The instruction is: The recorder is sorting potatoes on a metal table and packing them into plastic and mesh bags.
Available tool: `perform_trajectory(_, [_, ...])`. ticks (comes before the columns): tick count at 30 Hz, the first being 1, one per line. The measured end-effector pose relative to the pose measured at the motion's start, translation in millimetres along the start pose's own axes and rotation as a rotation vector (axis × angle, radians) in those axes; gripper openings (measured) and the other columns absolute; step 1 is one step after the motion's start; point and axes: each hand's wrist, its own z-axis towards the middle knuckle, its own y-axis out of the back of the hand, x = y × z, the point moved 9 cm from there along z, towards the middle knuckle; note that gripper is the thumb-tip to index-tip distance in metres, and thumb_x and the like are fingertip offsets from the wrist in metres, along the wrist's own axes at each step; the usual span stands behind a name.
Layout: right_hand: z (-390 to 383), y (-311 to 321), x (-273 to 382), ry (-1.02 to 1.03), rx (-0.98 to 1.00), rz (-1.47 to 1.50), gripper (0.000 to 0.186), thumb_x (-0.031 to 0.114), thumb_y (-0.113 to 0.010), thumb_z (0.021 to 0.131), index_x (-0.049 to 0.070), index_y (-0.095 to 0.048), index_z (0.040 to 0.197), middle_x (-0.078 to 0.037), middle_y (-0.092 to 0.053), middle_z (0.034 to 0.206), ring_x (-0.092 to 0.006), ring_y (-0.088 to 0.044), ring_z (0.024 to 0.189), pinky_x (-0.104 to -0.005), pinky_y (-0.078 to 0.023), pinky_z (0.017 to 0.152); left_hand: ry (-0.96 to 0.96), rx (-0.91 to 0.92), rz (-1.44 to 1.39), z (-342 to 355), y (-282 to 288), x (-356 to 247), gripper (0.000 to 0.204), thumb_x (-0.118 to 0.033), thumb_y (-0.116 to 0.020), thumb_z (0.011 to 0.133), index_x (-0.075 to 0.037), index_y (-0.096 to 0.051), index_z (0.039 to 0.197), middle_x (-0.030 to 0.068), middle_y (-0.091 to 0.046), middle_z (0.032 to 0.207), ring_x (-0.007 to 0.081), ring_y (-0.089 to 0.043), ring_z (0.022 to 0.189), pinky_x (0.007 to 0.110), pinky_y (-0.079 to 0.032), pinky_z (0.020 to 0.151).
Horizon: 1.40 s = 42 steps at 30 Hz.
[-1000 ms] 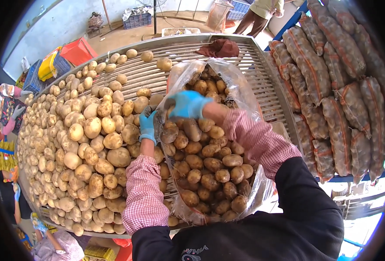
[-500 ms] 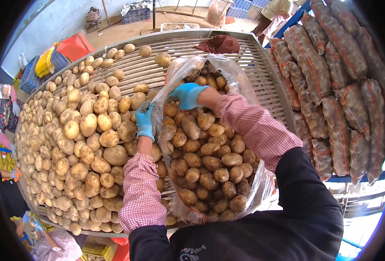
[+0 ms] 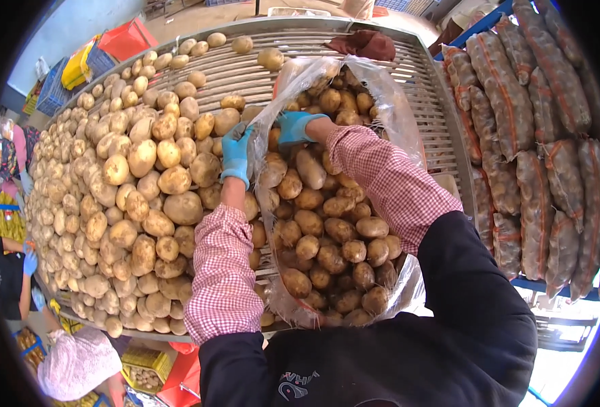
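Observation:
A large clear plastic bag (image 3: 412, 136) lies wide open in front of me, filled with several layers of potatoes (image 3: 340, 230). My left hand (image 3: 235, 152), in a blue glove, grips the bag's left edge from outside, closed on the plastic. Inside the mouth, my right hand (image 3: 297, 127), also gloved in blue, reaches across to the bag's left wall, just above the potatoes. Its fingertips are partly hidden, so whether they hold a potato or the film cannot be seen. Checked pink sleeves cover both my forearms.
Loose potatoes (image 3: 137, 203) are heaped left of the bag on a slatted metal table (image 3: 300, 42). A dark red cloth (image 3: 364, 45) lies at its far edge. Filled mesh sacks (image 3: 510, 95) are stacked on the right. Co-workers (image 3: 76, 363) stand at the left beside yellow crates (image 3: 147, 366).
My right hand has shifted down slightly against the bag's left wall, its fingers now lower. My left hand still holds the edge. The whole view has tilted a little.

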Motion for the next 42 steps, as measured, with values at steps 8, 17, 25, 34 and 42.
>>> perform_trajectory(8, [-9.8,19.3,-3.7,0.092,-0.016,0.016,0.062,0.029,-0.079,0.07,0.01,-0.07,0.129,-0.019,-0.075,0.11,-0.032,-0.073,0.095,-0.0422,-0.058,0.085,-0.108,0.048,-0.034,-2.9,-3.4,-12.8,0.021,-0.008,-0.073,0.097,0.007,-0.074,0.112,0.0024,-0.076,0.103,0.0085,-0.064,0.088,0.026,-0.053,0.083])
perform_trajectory(17, [-100.0,117.5,81.3,0.584,-0.267,0.28,0.075,0.03,-0.086,0.075,0.008,-0.061,0.142,-0.016,-0.071,0.131,-0.0266,-0.071,0.111,-0.0424,-0.056,0.098,-0.094,-0.036,0.249,-1.8,2.4,-11.7,0.018,-0.008,-0.073,0.096,0.004,-0.075,0.11,0.0004,-0.074,0.099,0.0076,-0.063,0.085,0.026,-0.052,0.08])
perform_trajectory(25, [-124.9,73.4,34.1,0.348,-0.257,-0.067,0.045,0.036,-0.078,0.082,0.016,-0.076,0.122,-0.01,-0.076,0.117,-0.029,-0.072,0.109,-0.0401,-0.056,0.096,0.028,0.121,-0.075,-18.5,-16.2,-21.9,0.02,-0.006,-0.073,0.096,0.004,-0.074,0.114,0.0011,-0.074,0.1,0.007,-0.064,0.084,0.024,-0.053,0.08])
perform_trajectory(34, [-127.1,21.2,-6.0,0.422,-0.514,-0.2,0.055,0.045,-0.075,0.083,0.018,-0.07,0.13,-0.014,-0.074,0.118,-0.0346,-0.07,0.11,-0.0446,-0.054,0.099,-0.068,0.269,0.102,-33.8,-26.0,-55.1,0.021,-0.005,-0.07,0.097,0.004,-0.074,0.115,0.0022,-0.075,0.102,0.0088,-0.065,0.088,0.025,-0.053,0.082])
perform_trajectory(42, [-70.9,65.6,-24.3,0.157,-0.365,-0.169,0.035,0.02,-0.064,0.089,0.016,-0.075,0.122,-0.015,-0.073,0.121,-0.0361,-0.071,0.108,-0.0455,-0.056,0.095,-0.033,0.085,-0.18,-28.2,-10.9,-43.9,0.019,-0.007,-0.069,0.098,0.002,-0.076,0.113,0.0019,-0.075,0.103,0.0081,-0.065,0.087,0.026,-0.053,0.081])
